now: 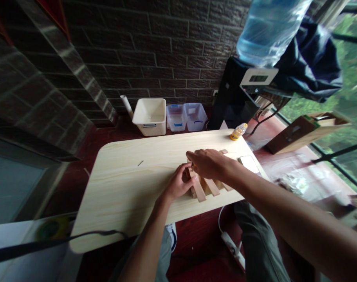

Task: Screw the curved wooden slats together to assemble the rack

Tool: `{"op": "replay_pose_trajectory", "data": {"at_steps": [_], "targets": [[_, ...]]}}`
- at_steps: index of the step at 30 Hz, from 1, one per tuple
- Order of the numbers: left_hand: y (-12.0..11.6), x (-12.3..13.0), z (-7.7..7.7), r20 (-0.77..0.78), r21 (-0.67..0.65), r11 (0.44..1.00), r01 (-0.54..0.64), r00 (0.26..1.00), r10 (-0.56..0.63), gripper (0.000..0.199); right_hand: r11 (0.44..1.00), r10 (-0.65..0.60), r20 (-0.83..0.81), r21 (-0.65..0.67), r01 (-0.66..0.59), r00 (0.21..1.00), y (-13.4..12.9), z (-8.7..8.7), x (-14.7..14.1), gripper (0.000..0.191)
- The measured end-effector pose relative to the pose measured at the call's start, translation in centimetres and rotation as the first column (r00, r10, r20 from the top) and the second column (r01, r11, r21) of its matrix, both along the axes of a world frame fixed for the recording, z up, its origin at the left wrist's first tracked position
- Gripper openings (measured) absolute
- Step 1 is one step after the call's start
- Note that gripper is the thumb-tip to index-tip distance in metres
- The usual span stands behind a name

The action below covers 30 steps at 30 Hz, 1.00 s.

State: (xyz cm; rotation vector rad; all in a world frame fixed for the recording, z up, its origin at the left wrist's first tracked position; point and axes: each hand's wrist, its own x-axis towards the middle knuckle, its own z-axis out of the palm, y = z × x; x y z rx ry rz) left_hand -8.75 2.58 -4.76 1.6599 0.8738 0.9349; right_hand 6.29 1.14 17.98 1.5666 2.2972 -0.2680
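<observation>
A small slatted wooden piece (213,188) lies on the pale wooden table (122,188), with several light strips side by side. My left hand (180,182) grips its left end, thumb on one side and fingers on the other. Over that same end, my right hand (206,162) is closed in a fist, palm down. A bit of something yellowish-orange shows beneath its fingers by my left fingertips, but the fist hides most of it. One more short strip end (223,151) sticks out beyond my right hand.
A thin dark object (140,163) lies on the table's left half. Toward the right are a clear yellow-based bottle (238,131) and a white phone-like slab (249,164). Behind the table stand a cream bin (150,115), clear boxes (195,117) and a water dispenser (235,94).
</observation>
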Motion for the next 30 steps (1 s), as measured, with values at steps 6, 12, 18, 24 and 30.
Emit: {"op": "replay_pose_trajectory", "data": {"at_steps": [6, 12, 18, 24, 30], "targets": [[0.0, 0.1, 0.1, -0.014, 0.001, 1.0, -0.009, 1.0, 0.009, 0.048, 1.0, 0.002, -0.002, 0.018, -0.002, 1.0, 0.2, -0.2, 0.5, 0.024], [0.2, 0.2, 0.6, -0.008, 0.0, 1.0, -0.002, 1.0, 0.002, 0.053, 0.998, -0.025, 0.006, 0.052, 0.024, 1.0, 0.0, -0.5, -0.2, 0.026], [0.3, 0.4, 0.6, 0.016, -0.023, 1.0, 0.007, 1.0, -0.007, 0.049, 0.999, -0.023, -0.024, 0.046, 0.024, 0.999, -0.1, -0.2, 0.4, 0.032], [0.1, 0.4, 0.7, -0.015, -0.02, 1.0, -0.006, 1.0, 0.006, 0.048, 0.999, 0.0, -0.032, 0.051, 0.002, 0.999, 0.0, -0.6, 0.9, 0.025], [0.1, 0.4, 0.7, -0.014, -0.021, 1.0, -0.006, 1.0, 0.006, 0.047, 0.999, 0.022, 0.002, 0.05, -0.022, 1.0, 0.7, -0.5, 0.3, 0.025]]}}
